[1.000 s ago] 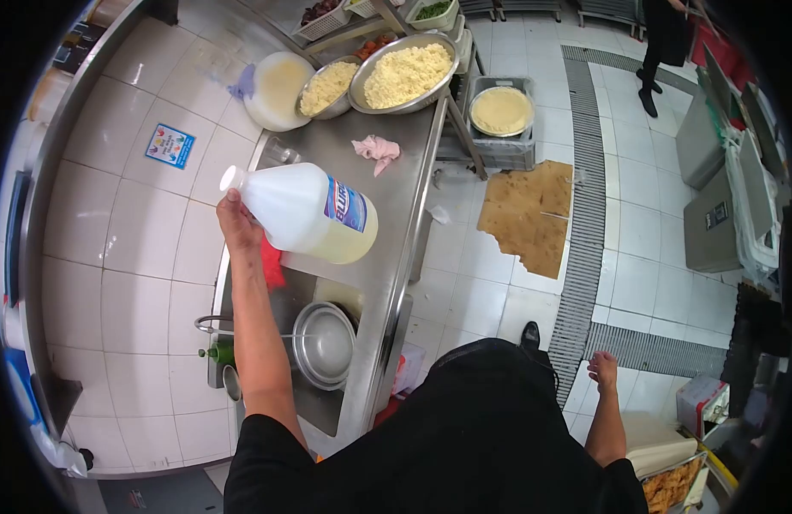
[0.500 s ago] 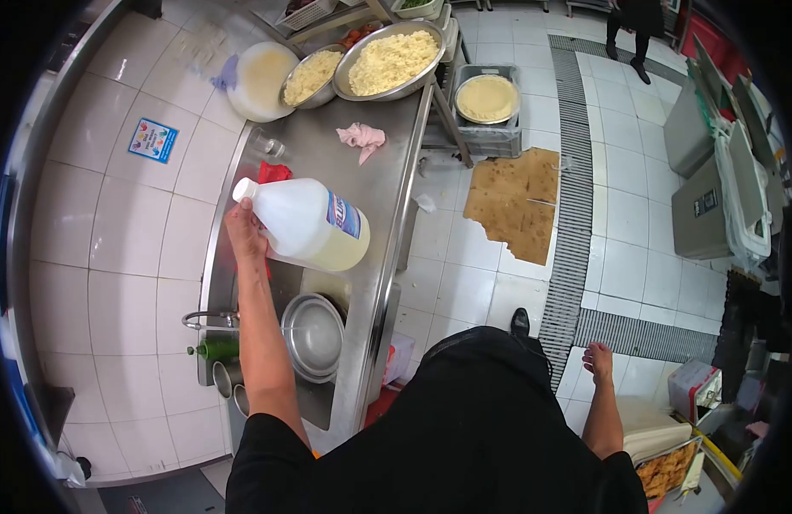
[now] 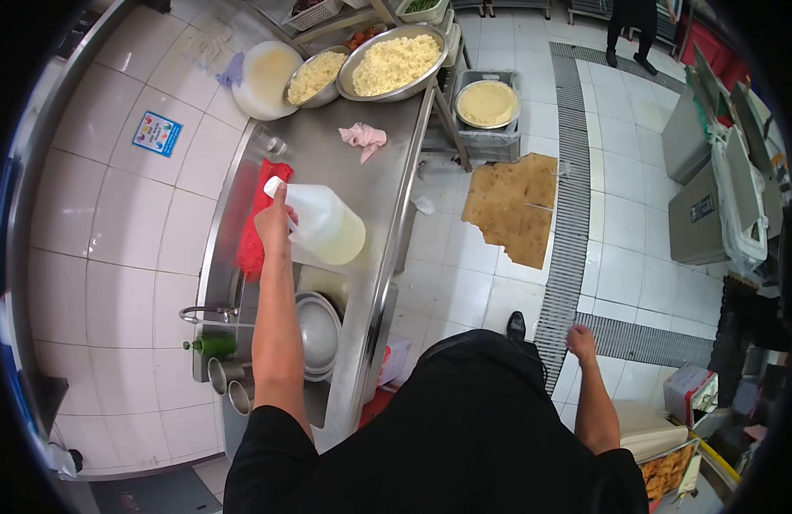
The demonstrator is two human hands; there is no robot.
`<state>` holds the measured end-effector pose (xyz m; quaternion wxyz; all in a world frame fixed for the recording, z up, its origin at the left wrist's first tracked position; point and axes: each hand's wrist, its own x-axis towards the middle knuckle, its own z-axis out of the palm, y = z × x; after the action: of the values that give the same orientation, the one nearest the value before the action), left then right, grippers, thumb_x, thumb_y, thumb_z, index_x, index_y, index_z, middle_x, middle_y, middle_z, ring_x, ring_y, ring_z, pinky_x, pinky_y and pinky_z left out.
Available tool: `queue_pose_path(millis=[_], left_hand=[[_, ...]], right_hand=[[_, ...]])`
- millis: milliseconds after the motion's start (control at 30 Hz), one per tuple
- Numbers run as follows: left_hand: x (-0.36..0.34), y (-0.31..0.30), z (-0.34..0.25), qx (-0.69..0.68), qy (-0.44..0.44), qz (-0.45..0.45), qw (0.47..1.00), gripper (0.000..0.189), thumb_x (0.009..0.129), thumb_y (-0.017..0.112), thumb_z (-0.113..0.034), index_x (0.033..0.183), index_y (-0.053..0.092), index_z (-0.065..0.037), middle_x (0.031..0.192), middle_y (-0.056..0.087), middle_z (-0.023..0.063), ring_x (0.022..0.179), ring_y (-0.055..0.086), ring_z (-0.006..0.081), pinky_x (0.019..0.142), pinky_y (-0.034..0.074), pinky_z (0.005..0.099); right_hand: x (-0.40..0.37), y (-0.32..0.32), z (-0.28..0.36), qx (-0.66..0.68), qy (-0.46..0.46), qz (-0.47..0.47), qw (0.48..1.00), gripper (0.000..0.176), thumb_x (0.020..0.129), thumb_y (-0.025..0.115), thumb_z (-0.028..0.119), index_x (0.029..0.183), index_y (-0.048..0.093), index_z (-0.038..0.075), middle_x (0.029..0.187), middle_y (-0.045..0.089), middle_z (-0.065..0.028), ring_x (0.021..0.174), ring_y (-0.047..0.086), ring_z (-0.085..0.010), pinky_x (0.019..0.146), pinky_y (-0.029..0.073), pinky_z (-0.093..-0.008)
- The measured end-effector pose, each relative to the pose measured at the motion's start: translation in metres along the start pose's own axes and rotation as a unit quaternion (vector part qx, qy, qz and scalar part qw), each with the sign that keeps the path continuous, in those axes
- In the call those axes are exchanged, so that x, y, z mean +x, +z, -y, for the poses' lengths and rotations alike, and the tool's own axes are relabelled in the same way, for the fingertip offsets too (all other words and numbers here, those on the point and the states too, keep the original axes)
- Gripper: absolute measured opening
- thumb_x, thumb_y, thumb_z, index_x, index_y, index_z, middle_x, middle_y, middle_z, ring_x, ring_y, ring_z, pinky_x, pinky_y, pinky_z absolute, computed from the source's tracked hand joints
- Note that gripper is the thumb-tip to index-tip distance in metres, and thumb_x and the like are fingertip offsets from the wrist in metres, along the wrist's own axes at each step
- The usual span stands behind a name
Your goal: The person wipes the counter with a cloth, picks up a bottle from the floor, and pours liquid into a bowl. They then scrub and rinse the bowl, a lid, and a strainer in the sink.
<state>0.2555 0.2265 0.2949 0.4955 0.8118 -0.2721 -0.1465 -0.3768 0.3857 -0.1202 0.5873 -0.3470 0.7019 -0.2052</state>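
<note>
My left hand (image 3: pixel 273 224) is closed around the handle of a translucent plastic jug (image 3: pixel 327 224) with a white cap and pale yellowish liquid inside. The jug tilts over the steel counter (image 3: pixel 374 184), cap toward the wall and base toward the counter's front edge. Behind it, along the back of the counter, lies a red net-like cloth (image 3: pixel 254 244). My right hand (image 3: pixel 582 341) hangs over the floor on the right, loosely curled with nothing visible in it.
Metal bowls (image 3: pixel 315 330) sit in the sink below my left forearm, near a faucet (image 3: pixel 203 314) and a green bottle (image 3: pixel 214 344). A pink cloth (image 3: pixel 363 140) lies on the counter. Large bowls of yellow crumbly food (image 3: pixel 396 65) stand at its far end. Cardboard (image 3: pixel 511 206) covers some floor tiles.
My left hand has moved the jug right and turned it, so its label no longer shows. More of the red cloth is visible. My right hand has shifted slightly left and up.
</note>
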Motion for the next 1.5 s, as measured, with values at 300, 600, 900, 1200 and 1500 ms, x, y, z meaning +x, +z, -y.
queue_pose_path(millis=[300, 600, 900, 1200, 1500], left_hand=[[-0.031, -0.054, 0.011, 0.04, -0.099, 0.175, 0.979, 0.051, 0.091, 0.06, -0.046, 0.098, 0.064, 0.004, 0.089, 0.066, 0.0092, 0.076, 0.064, 0.0166, 0.063, 0.051, 0.0291], [-0.082, -0.145, 0.136, -0.078, -0.107, 0.118, 0.984, 0.032, 0.094, 0.057, -0.031, 0.105, 0.066, -0.002, 0.093, 0.067, 0.006, 0.072, 0.06, 0.0089, 0.061, 0.047, 0.0218], [-0.099, -0.085, 0.205, -0.092, -0.119, 0.204, 0.967, 0.027, 0.094, 0.057, -0.024, 0.109, 0.064, -0.002, 0.093, 0.067, 0.0052, 0.074, 0.062, 0.0124, 0.066, 0.048, 0.0241], [-0.088, 0.037, 0.179, 0.258, 0.176, 0.208, 0.927, 0.056, 0.086, 0.067, -0.021, 0.135, 0.048, -0.004, 0.145, 0.034, 0.0242, 0.132, 0.037, 0.0376, 0.106, 0.032, 0.0442], [-0.094, 0.086, 0.22, 0.355, 0.192, 0.221, 0.888, 0.074, 0.087, 0.062, -0.038, 0.146, 0.033, -0.004, 0.156, 0.018, 0.0224, 0.145, 0.017, 0.0382, 0.116, 0.014, 0.0485]], right_hand=[[-0.107, 0.298, 0.413, -0.191, -0.475, 0.128, 0.85, 0.04, 0.086, 0.061, 0.04, 0.108, 0.065, 0.006, 0.106, 0.064, -0.0132, 0.099, 0.061, -0.0329, 0.083, 0.049, -0.0431], [-0.162, 0.423, 0.492, -0.189, -0.566, 0.07, 0.8, 0.036, 0.086, 0.062, 0.038, 0.088, 0.065, 0.002, 0.085, 0.066, -0.0203, 0.085, 0.063, -0.0388, 0.075, 0.048, -0.0476], [-0.138, 0.292, 0.54, -0.19, -0.5, 0.116, 0.837, 0.046, 0.083, 0.064, 0.043, 0.07, 0.063, -0.001, 0.072, 0.063, -0.0232, 0.069, 0.061, -0.0415, 0.064, 0.046, -0.0481], [0.024, 0.173, 0.375, -0.382, -0.314, 0.077, 0.866, 0.041, 0.08, 0.065, 0.043, 0.071, 0.066, 0.003, 0.074, 0.064, -0.0199, 0.076, 0.063, -0.0384, 0.068, 0.049, -0.047], [0.291, 0.175, 0.135, -0.462, -0.093, 0.1, 0.876, 0.039, 0.082, 0.068, 0.041, 0.081, 0.07, 0.002, 0.081, 0.068, -0.0211, 0.082, 0.065, -0.0382, 0.076, 0.051, -0.0462]])
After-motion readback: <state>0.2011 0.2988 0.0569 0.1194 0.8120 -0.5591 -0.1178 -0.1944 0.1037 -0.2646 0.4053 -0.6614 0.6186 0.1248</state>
